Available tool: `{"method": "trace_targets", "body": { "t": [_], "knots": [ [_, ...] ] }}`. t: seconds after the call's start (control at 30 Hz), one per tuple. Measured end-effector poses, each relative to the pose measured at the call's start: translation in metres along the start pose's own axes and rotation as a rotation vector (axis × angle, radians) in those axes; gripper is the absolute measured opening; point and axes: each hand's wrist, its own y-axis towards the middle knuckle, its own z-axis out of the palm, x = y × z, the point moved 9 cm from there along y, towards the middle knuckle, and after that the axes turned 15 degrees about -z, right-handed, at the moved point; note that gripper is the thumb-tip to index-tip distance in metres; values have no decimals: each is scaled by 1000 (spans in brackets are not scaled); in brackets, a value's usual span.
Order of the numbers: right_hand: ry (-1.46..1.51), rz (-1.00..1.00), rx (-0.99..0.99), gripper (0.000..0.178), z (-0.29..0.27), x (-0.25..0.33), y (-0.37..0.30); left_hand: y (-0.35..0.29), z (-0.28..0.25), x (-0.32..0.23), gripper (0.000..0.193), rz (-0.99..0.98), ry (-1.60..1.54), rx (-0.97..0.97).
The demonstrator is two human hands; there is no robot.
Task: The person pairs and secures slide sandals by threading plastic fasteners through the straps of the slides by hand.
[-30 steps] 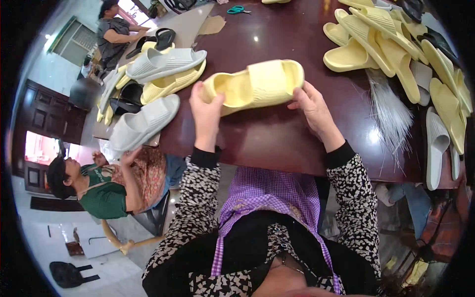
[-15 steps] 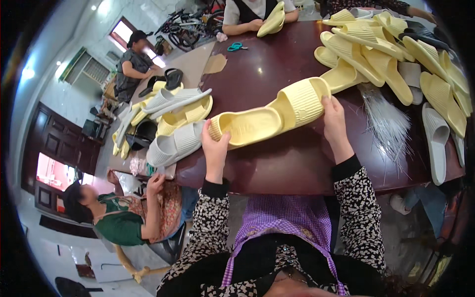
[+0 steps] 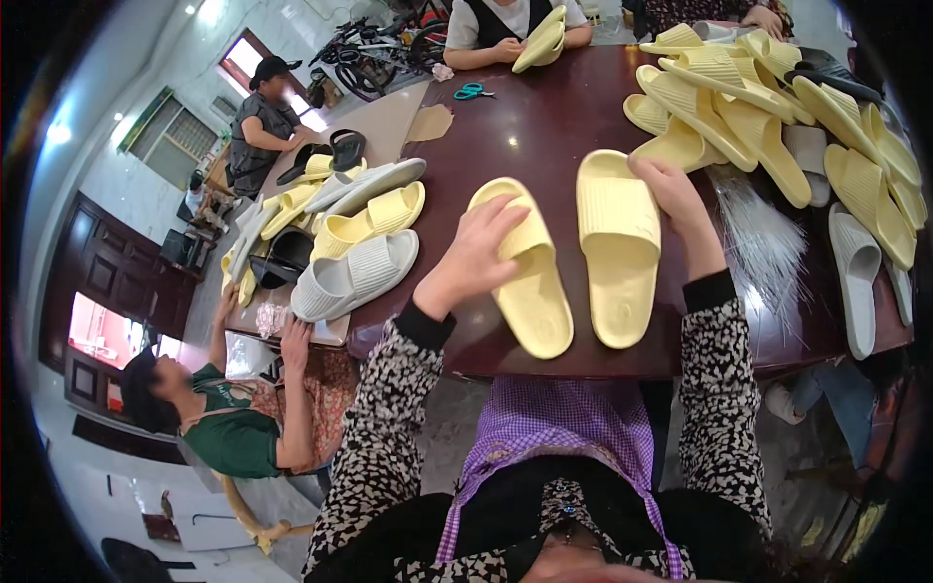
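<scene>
Left hand [image 3: 472, 253] grasping yellow slipper [image 3: 536, 301] across its strap [image 3: 531, 233], right hand [image 3: 678, 201] holding matching slipper [image 3: 620, 282] by toe edge [image 3: 604, 163]

Up at the far side, teal-handled scissors [image 3: 470, 91] lie on the dark red table [image 3: 530, 121], a ragged tan sheet [image 3: 430, 123] just to their left, and a crumpled pale pink scrap [image 3: 442, 72] near the edge! Over on the right, a bundle of thin whitish strands [image 3: 763, 253] fans out, catching the light. Behind, bicycles [image 3: 364, 58] crowd the wall. A co-worker in a dark cap and grey top [image 3: 267, 121] stands upper left; lower left, another in a green shirt [image 3: 228, 437] sits before a dark panelled door [image 3: 112, 262]. Across the table, there's someone in a black vest [image 3: 523, 14]!
</scene>
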Motion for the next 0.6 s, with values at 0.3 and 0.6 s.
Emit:
{"method": "trace_targets", "body": {
  "t": [0.3, 0.6],
  "knots": [
    [-534, -443, -350, 27, -5, 12, -32, 24, 29, -28, 47, 25, -39, -195],
    [-866, -539, -206, 14, 35, 91, -63, 22, 24, -67, 23, 192, 234, -265]
  ]
}}
